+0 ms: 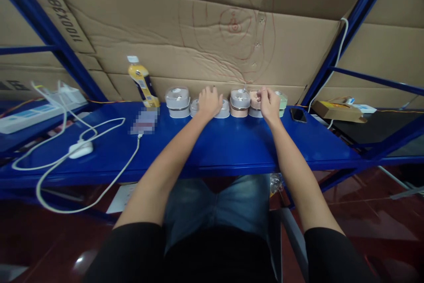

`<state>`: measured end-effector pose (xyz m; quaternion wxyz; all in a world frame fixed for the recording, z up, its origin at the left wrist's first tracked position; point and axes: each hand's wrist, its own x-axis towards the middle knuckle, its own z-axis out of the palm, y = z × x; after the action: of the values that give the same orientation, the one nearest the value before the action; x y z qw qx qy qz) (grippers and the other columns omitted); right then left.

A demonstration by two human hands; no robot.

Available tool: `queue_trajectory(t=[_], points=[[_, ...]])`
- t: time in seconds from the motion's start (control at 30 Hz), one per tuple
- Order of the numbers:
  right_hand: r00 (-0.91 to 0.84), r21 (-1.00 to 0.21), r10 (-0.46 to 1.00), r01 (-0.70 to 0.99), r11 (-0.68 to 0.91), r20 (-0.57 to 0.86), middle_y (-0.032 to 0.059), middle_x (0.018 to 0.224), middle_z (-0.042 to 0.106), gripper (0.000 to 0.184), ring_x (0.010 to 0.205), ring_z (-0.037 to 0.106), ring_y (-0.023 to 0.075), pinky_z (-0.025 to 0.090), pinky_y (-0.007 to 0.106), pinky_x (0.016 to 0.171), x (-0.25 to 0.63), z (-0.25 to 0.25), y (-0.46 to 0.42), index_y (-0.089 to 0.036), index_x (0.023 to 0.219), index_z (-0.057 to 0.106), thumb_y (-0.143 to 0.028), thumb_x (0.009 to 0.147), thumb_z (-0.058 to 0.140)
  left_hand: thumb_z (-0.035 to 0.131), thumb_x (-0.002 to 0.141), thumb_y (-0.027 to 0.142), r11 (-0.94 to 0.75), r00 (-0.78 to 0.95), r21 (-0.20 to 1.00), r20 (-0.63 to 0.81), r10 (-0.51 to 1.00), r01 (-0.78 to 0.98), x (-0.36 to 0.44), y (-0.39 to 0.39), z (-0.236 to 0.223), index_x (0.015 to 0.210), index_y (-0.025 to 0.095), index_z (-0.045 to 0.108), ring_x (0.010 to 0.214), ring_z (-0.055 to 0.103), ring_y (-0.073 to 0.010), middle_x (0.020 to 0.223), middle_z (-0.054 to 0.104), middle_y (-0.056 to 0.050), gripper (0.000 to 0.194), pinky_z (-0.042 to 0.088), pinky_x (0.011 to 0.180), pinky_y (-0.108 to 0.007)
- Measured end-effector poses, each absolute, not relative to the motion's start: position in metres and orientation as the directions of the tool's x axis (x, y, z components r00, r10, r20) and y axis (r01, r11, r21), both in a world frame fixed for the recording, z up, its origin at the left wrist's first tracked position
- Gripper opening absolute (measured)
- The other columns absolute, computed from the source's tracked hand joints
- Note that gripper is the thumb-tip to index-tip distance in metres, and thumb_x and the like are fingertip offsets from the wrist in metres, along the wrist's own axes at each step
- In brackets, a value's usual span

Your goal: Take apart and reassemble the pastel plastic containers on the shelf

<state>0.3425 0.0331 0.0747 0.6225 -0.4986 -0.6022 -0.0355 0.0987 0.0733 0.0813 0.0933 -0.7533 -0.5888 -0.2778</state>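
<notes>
Along the back of the blue shelf (228, 146) stands a row of small containers with clear lids. My left hand (210, 102) rests over the low grey containers in the middle, its fingers spread; a grey container (222, 110) shows beside it. My right hand (270, 104) is at the right end of the row, its fingers bent together by a container with a pinkish top (255, 97); what they hold, if anything, is hidden. A stacked grey and pink container (240, 103) sits between my hands. Partly behind my right hand is a green container (282, 102). A grey container (178, 103) stands at the left end.
Left of the row, a yellow drink bottle (142, 82) leans near a blurred-out flat object (145, 122) with a white cable plugged in. The cable loops past a white charger (81, 149). A dark phone (298, 115) lies at right. Cardboard (159, 31) closes the back.
</notes>
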Motion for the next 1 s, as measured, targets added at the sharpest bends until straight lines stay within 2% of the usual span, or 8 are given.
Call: queue_trajectory(t=[0.17,0.3,0.47,0.57,0.67,0.73,0.87,1.0], points=[[0.199,-0.565,0.634,0.693,0.448,0.747,0.0094,0.090,0.076,0.058,0.095,0.074,0.0274,0.059,0.047,0.094,0.335,0.073,0.027,-0.026,0.086,0.071,-0.066,0.112,0.038,0.048,0.105,0.033,-0.420,0.348,0.103,0.405,0.846,0.902,0.049,0.076,0.054,0.145,0.004,0.061,0.148,0.054,-0.0454,0.154,0.060,-0.033,0.050,0.037,0.126,-0.059],[0.133,-0.541,0.668,0.710,0.451,0.732,0.0091,0.089,0.075,0.056,0.096,0.072,0.0276,0.059,0.048,0.096,0.332,0.071,0.026,-0.026,0.086,0.071,-0.063,0.111,0.039,0.065,0.096,0.038,-0.464,0.373,0.111,0.448,0.813,0.879,0.051,0.046,0.032,0.149,0.005,0.056,0.158,0.042,-0.0526,0.162,0.054,-0.035,0.064,0.025,0.131,-0.067],[-0.034,-0.517,0.754,0.708,0.481,0.656,0.0090,0.088,0.075,0.051,0.088,0.071,0.0278,0.061,0.049,0.091,0.317,0.069,0.018,-0.025,0.086,0.073,-0.070,0.103,0.056,0.070,0.094,0.033,-0.554,0.440,0.116,0.483,0.757,0.825,0.041,-0.022,0.021,0.144,0.009,0.061,0.160,0.036,-0.0590,0.162,0.054,-0.034,0.057,0.026,0.130,-0.076],[-0.291,-0.495,0.750,0.603,0.626,0.594,0.0131,0.120,0.080,0.059,0.111,0.075,0.0340,0.061,0.055,0.102,0.299,0.065,0.007,-0.024,0.115,0.079,-0.075,0.086,0.080,0.073,0.095,0.033,-0.738,0.606,0.148,0.477,0.637,0.659,0.026,-0.052,0.024,0.141,0.017,0.064,0.158,0.046,-0.0508,0.158,0.059,-0.027,0.049,0.033,0.132,-0.070],[-0.547,-0.450,0.671,0.498,0.741,0.500,0.0140,0.161,0.063,0.095,0.151,0.058,0.0402,0.048,0.060,0.126,0.282,0.063,-0.005,-0.028,0.146,0.070,-0.072,0.066,0.097,0.072,0.099,0.039,-0.876,0.717,0.249,0.503,0.482,0.413,0.016,-0.056,0.030,0.141,0.024,0.063,0.157,0.051,-0.0398,0.158,0.060,-0.019,0.046,0.041,0.133,-0.061],[-0.643,-0.454,0.659,0.488,0.746,0.391,0.0128,0.166,0.060,0.108,0.156,0.055,0.0407,0.044,0.059,0.131,0.274,0.064,-0.011,-0.030,0.156,0.064,-0.069,0.062,0.101,0.079,0.096,0.044,-0.882,0.692,0.322,0.549,0.469,0.343,0.017,-0.045,0.031,0.148,0.027,0.058,0.159,0.050,-0.0382,0.163,0.056,-0.018,0.059,0.043,0.133,-0.059],[-0.646,-0.450,0.715,0.573,0.685,0.268,0.0146,0.152,0.071,0.112,0.139,0.069,0.0415,0.055,0.058,0.120,0.271,0.065,-0.017,-0.025,0.163,0.058,-0.059,0.065,0.100,0.099,0.071,0.053,-0.803,0.626,0.466,0.513,0.588,0.372,0.030,-0.010,0.029,0.164,0.024,0.043,0.157,0.050,-0.0450,0.164,0.054,-0.022,0.112,0.045,0.131,-0.064],[-0.612,-0.438,0.733,0.596,0.674,0.297,0.0138,0.144,0.076,0.095,0.131,0.073,0.0402,0.057,0.057,0.116,0.277,0.066,-0.014,-0.023,0.153,0.067,-0.051,0.068,0.097,0.101,0.065,0.053,-0.743,0.641,0.583,0.440,0.629,0.328,0.041,0.012,0.023,0.163,0.023,0.045,0.145,0.064,-0.0450,0.155,0.065,-0.021,0.117,0.052,0.122,-0.063]])
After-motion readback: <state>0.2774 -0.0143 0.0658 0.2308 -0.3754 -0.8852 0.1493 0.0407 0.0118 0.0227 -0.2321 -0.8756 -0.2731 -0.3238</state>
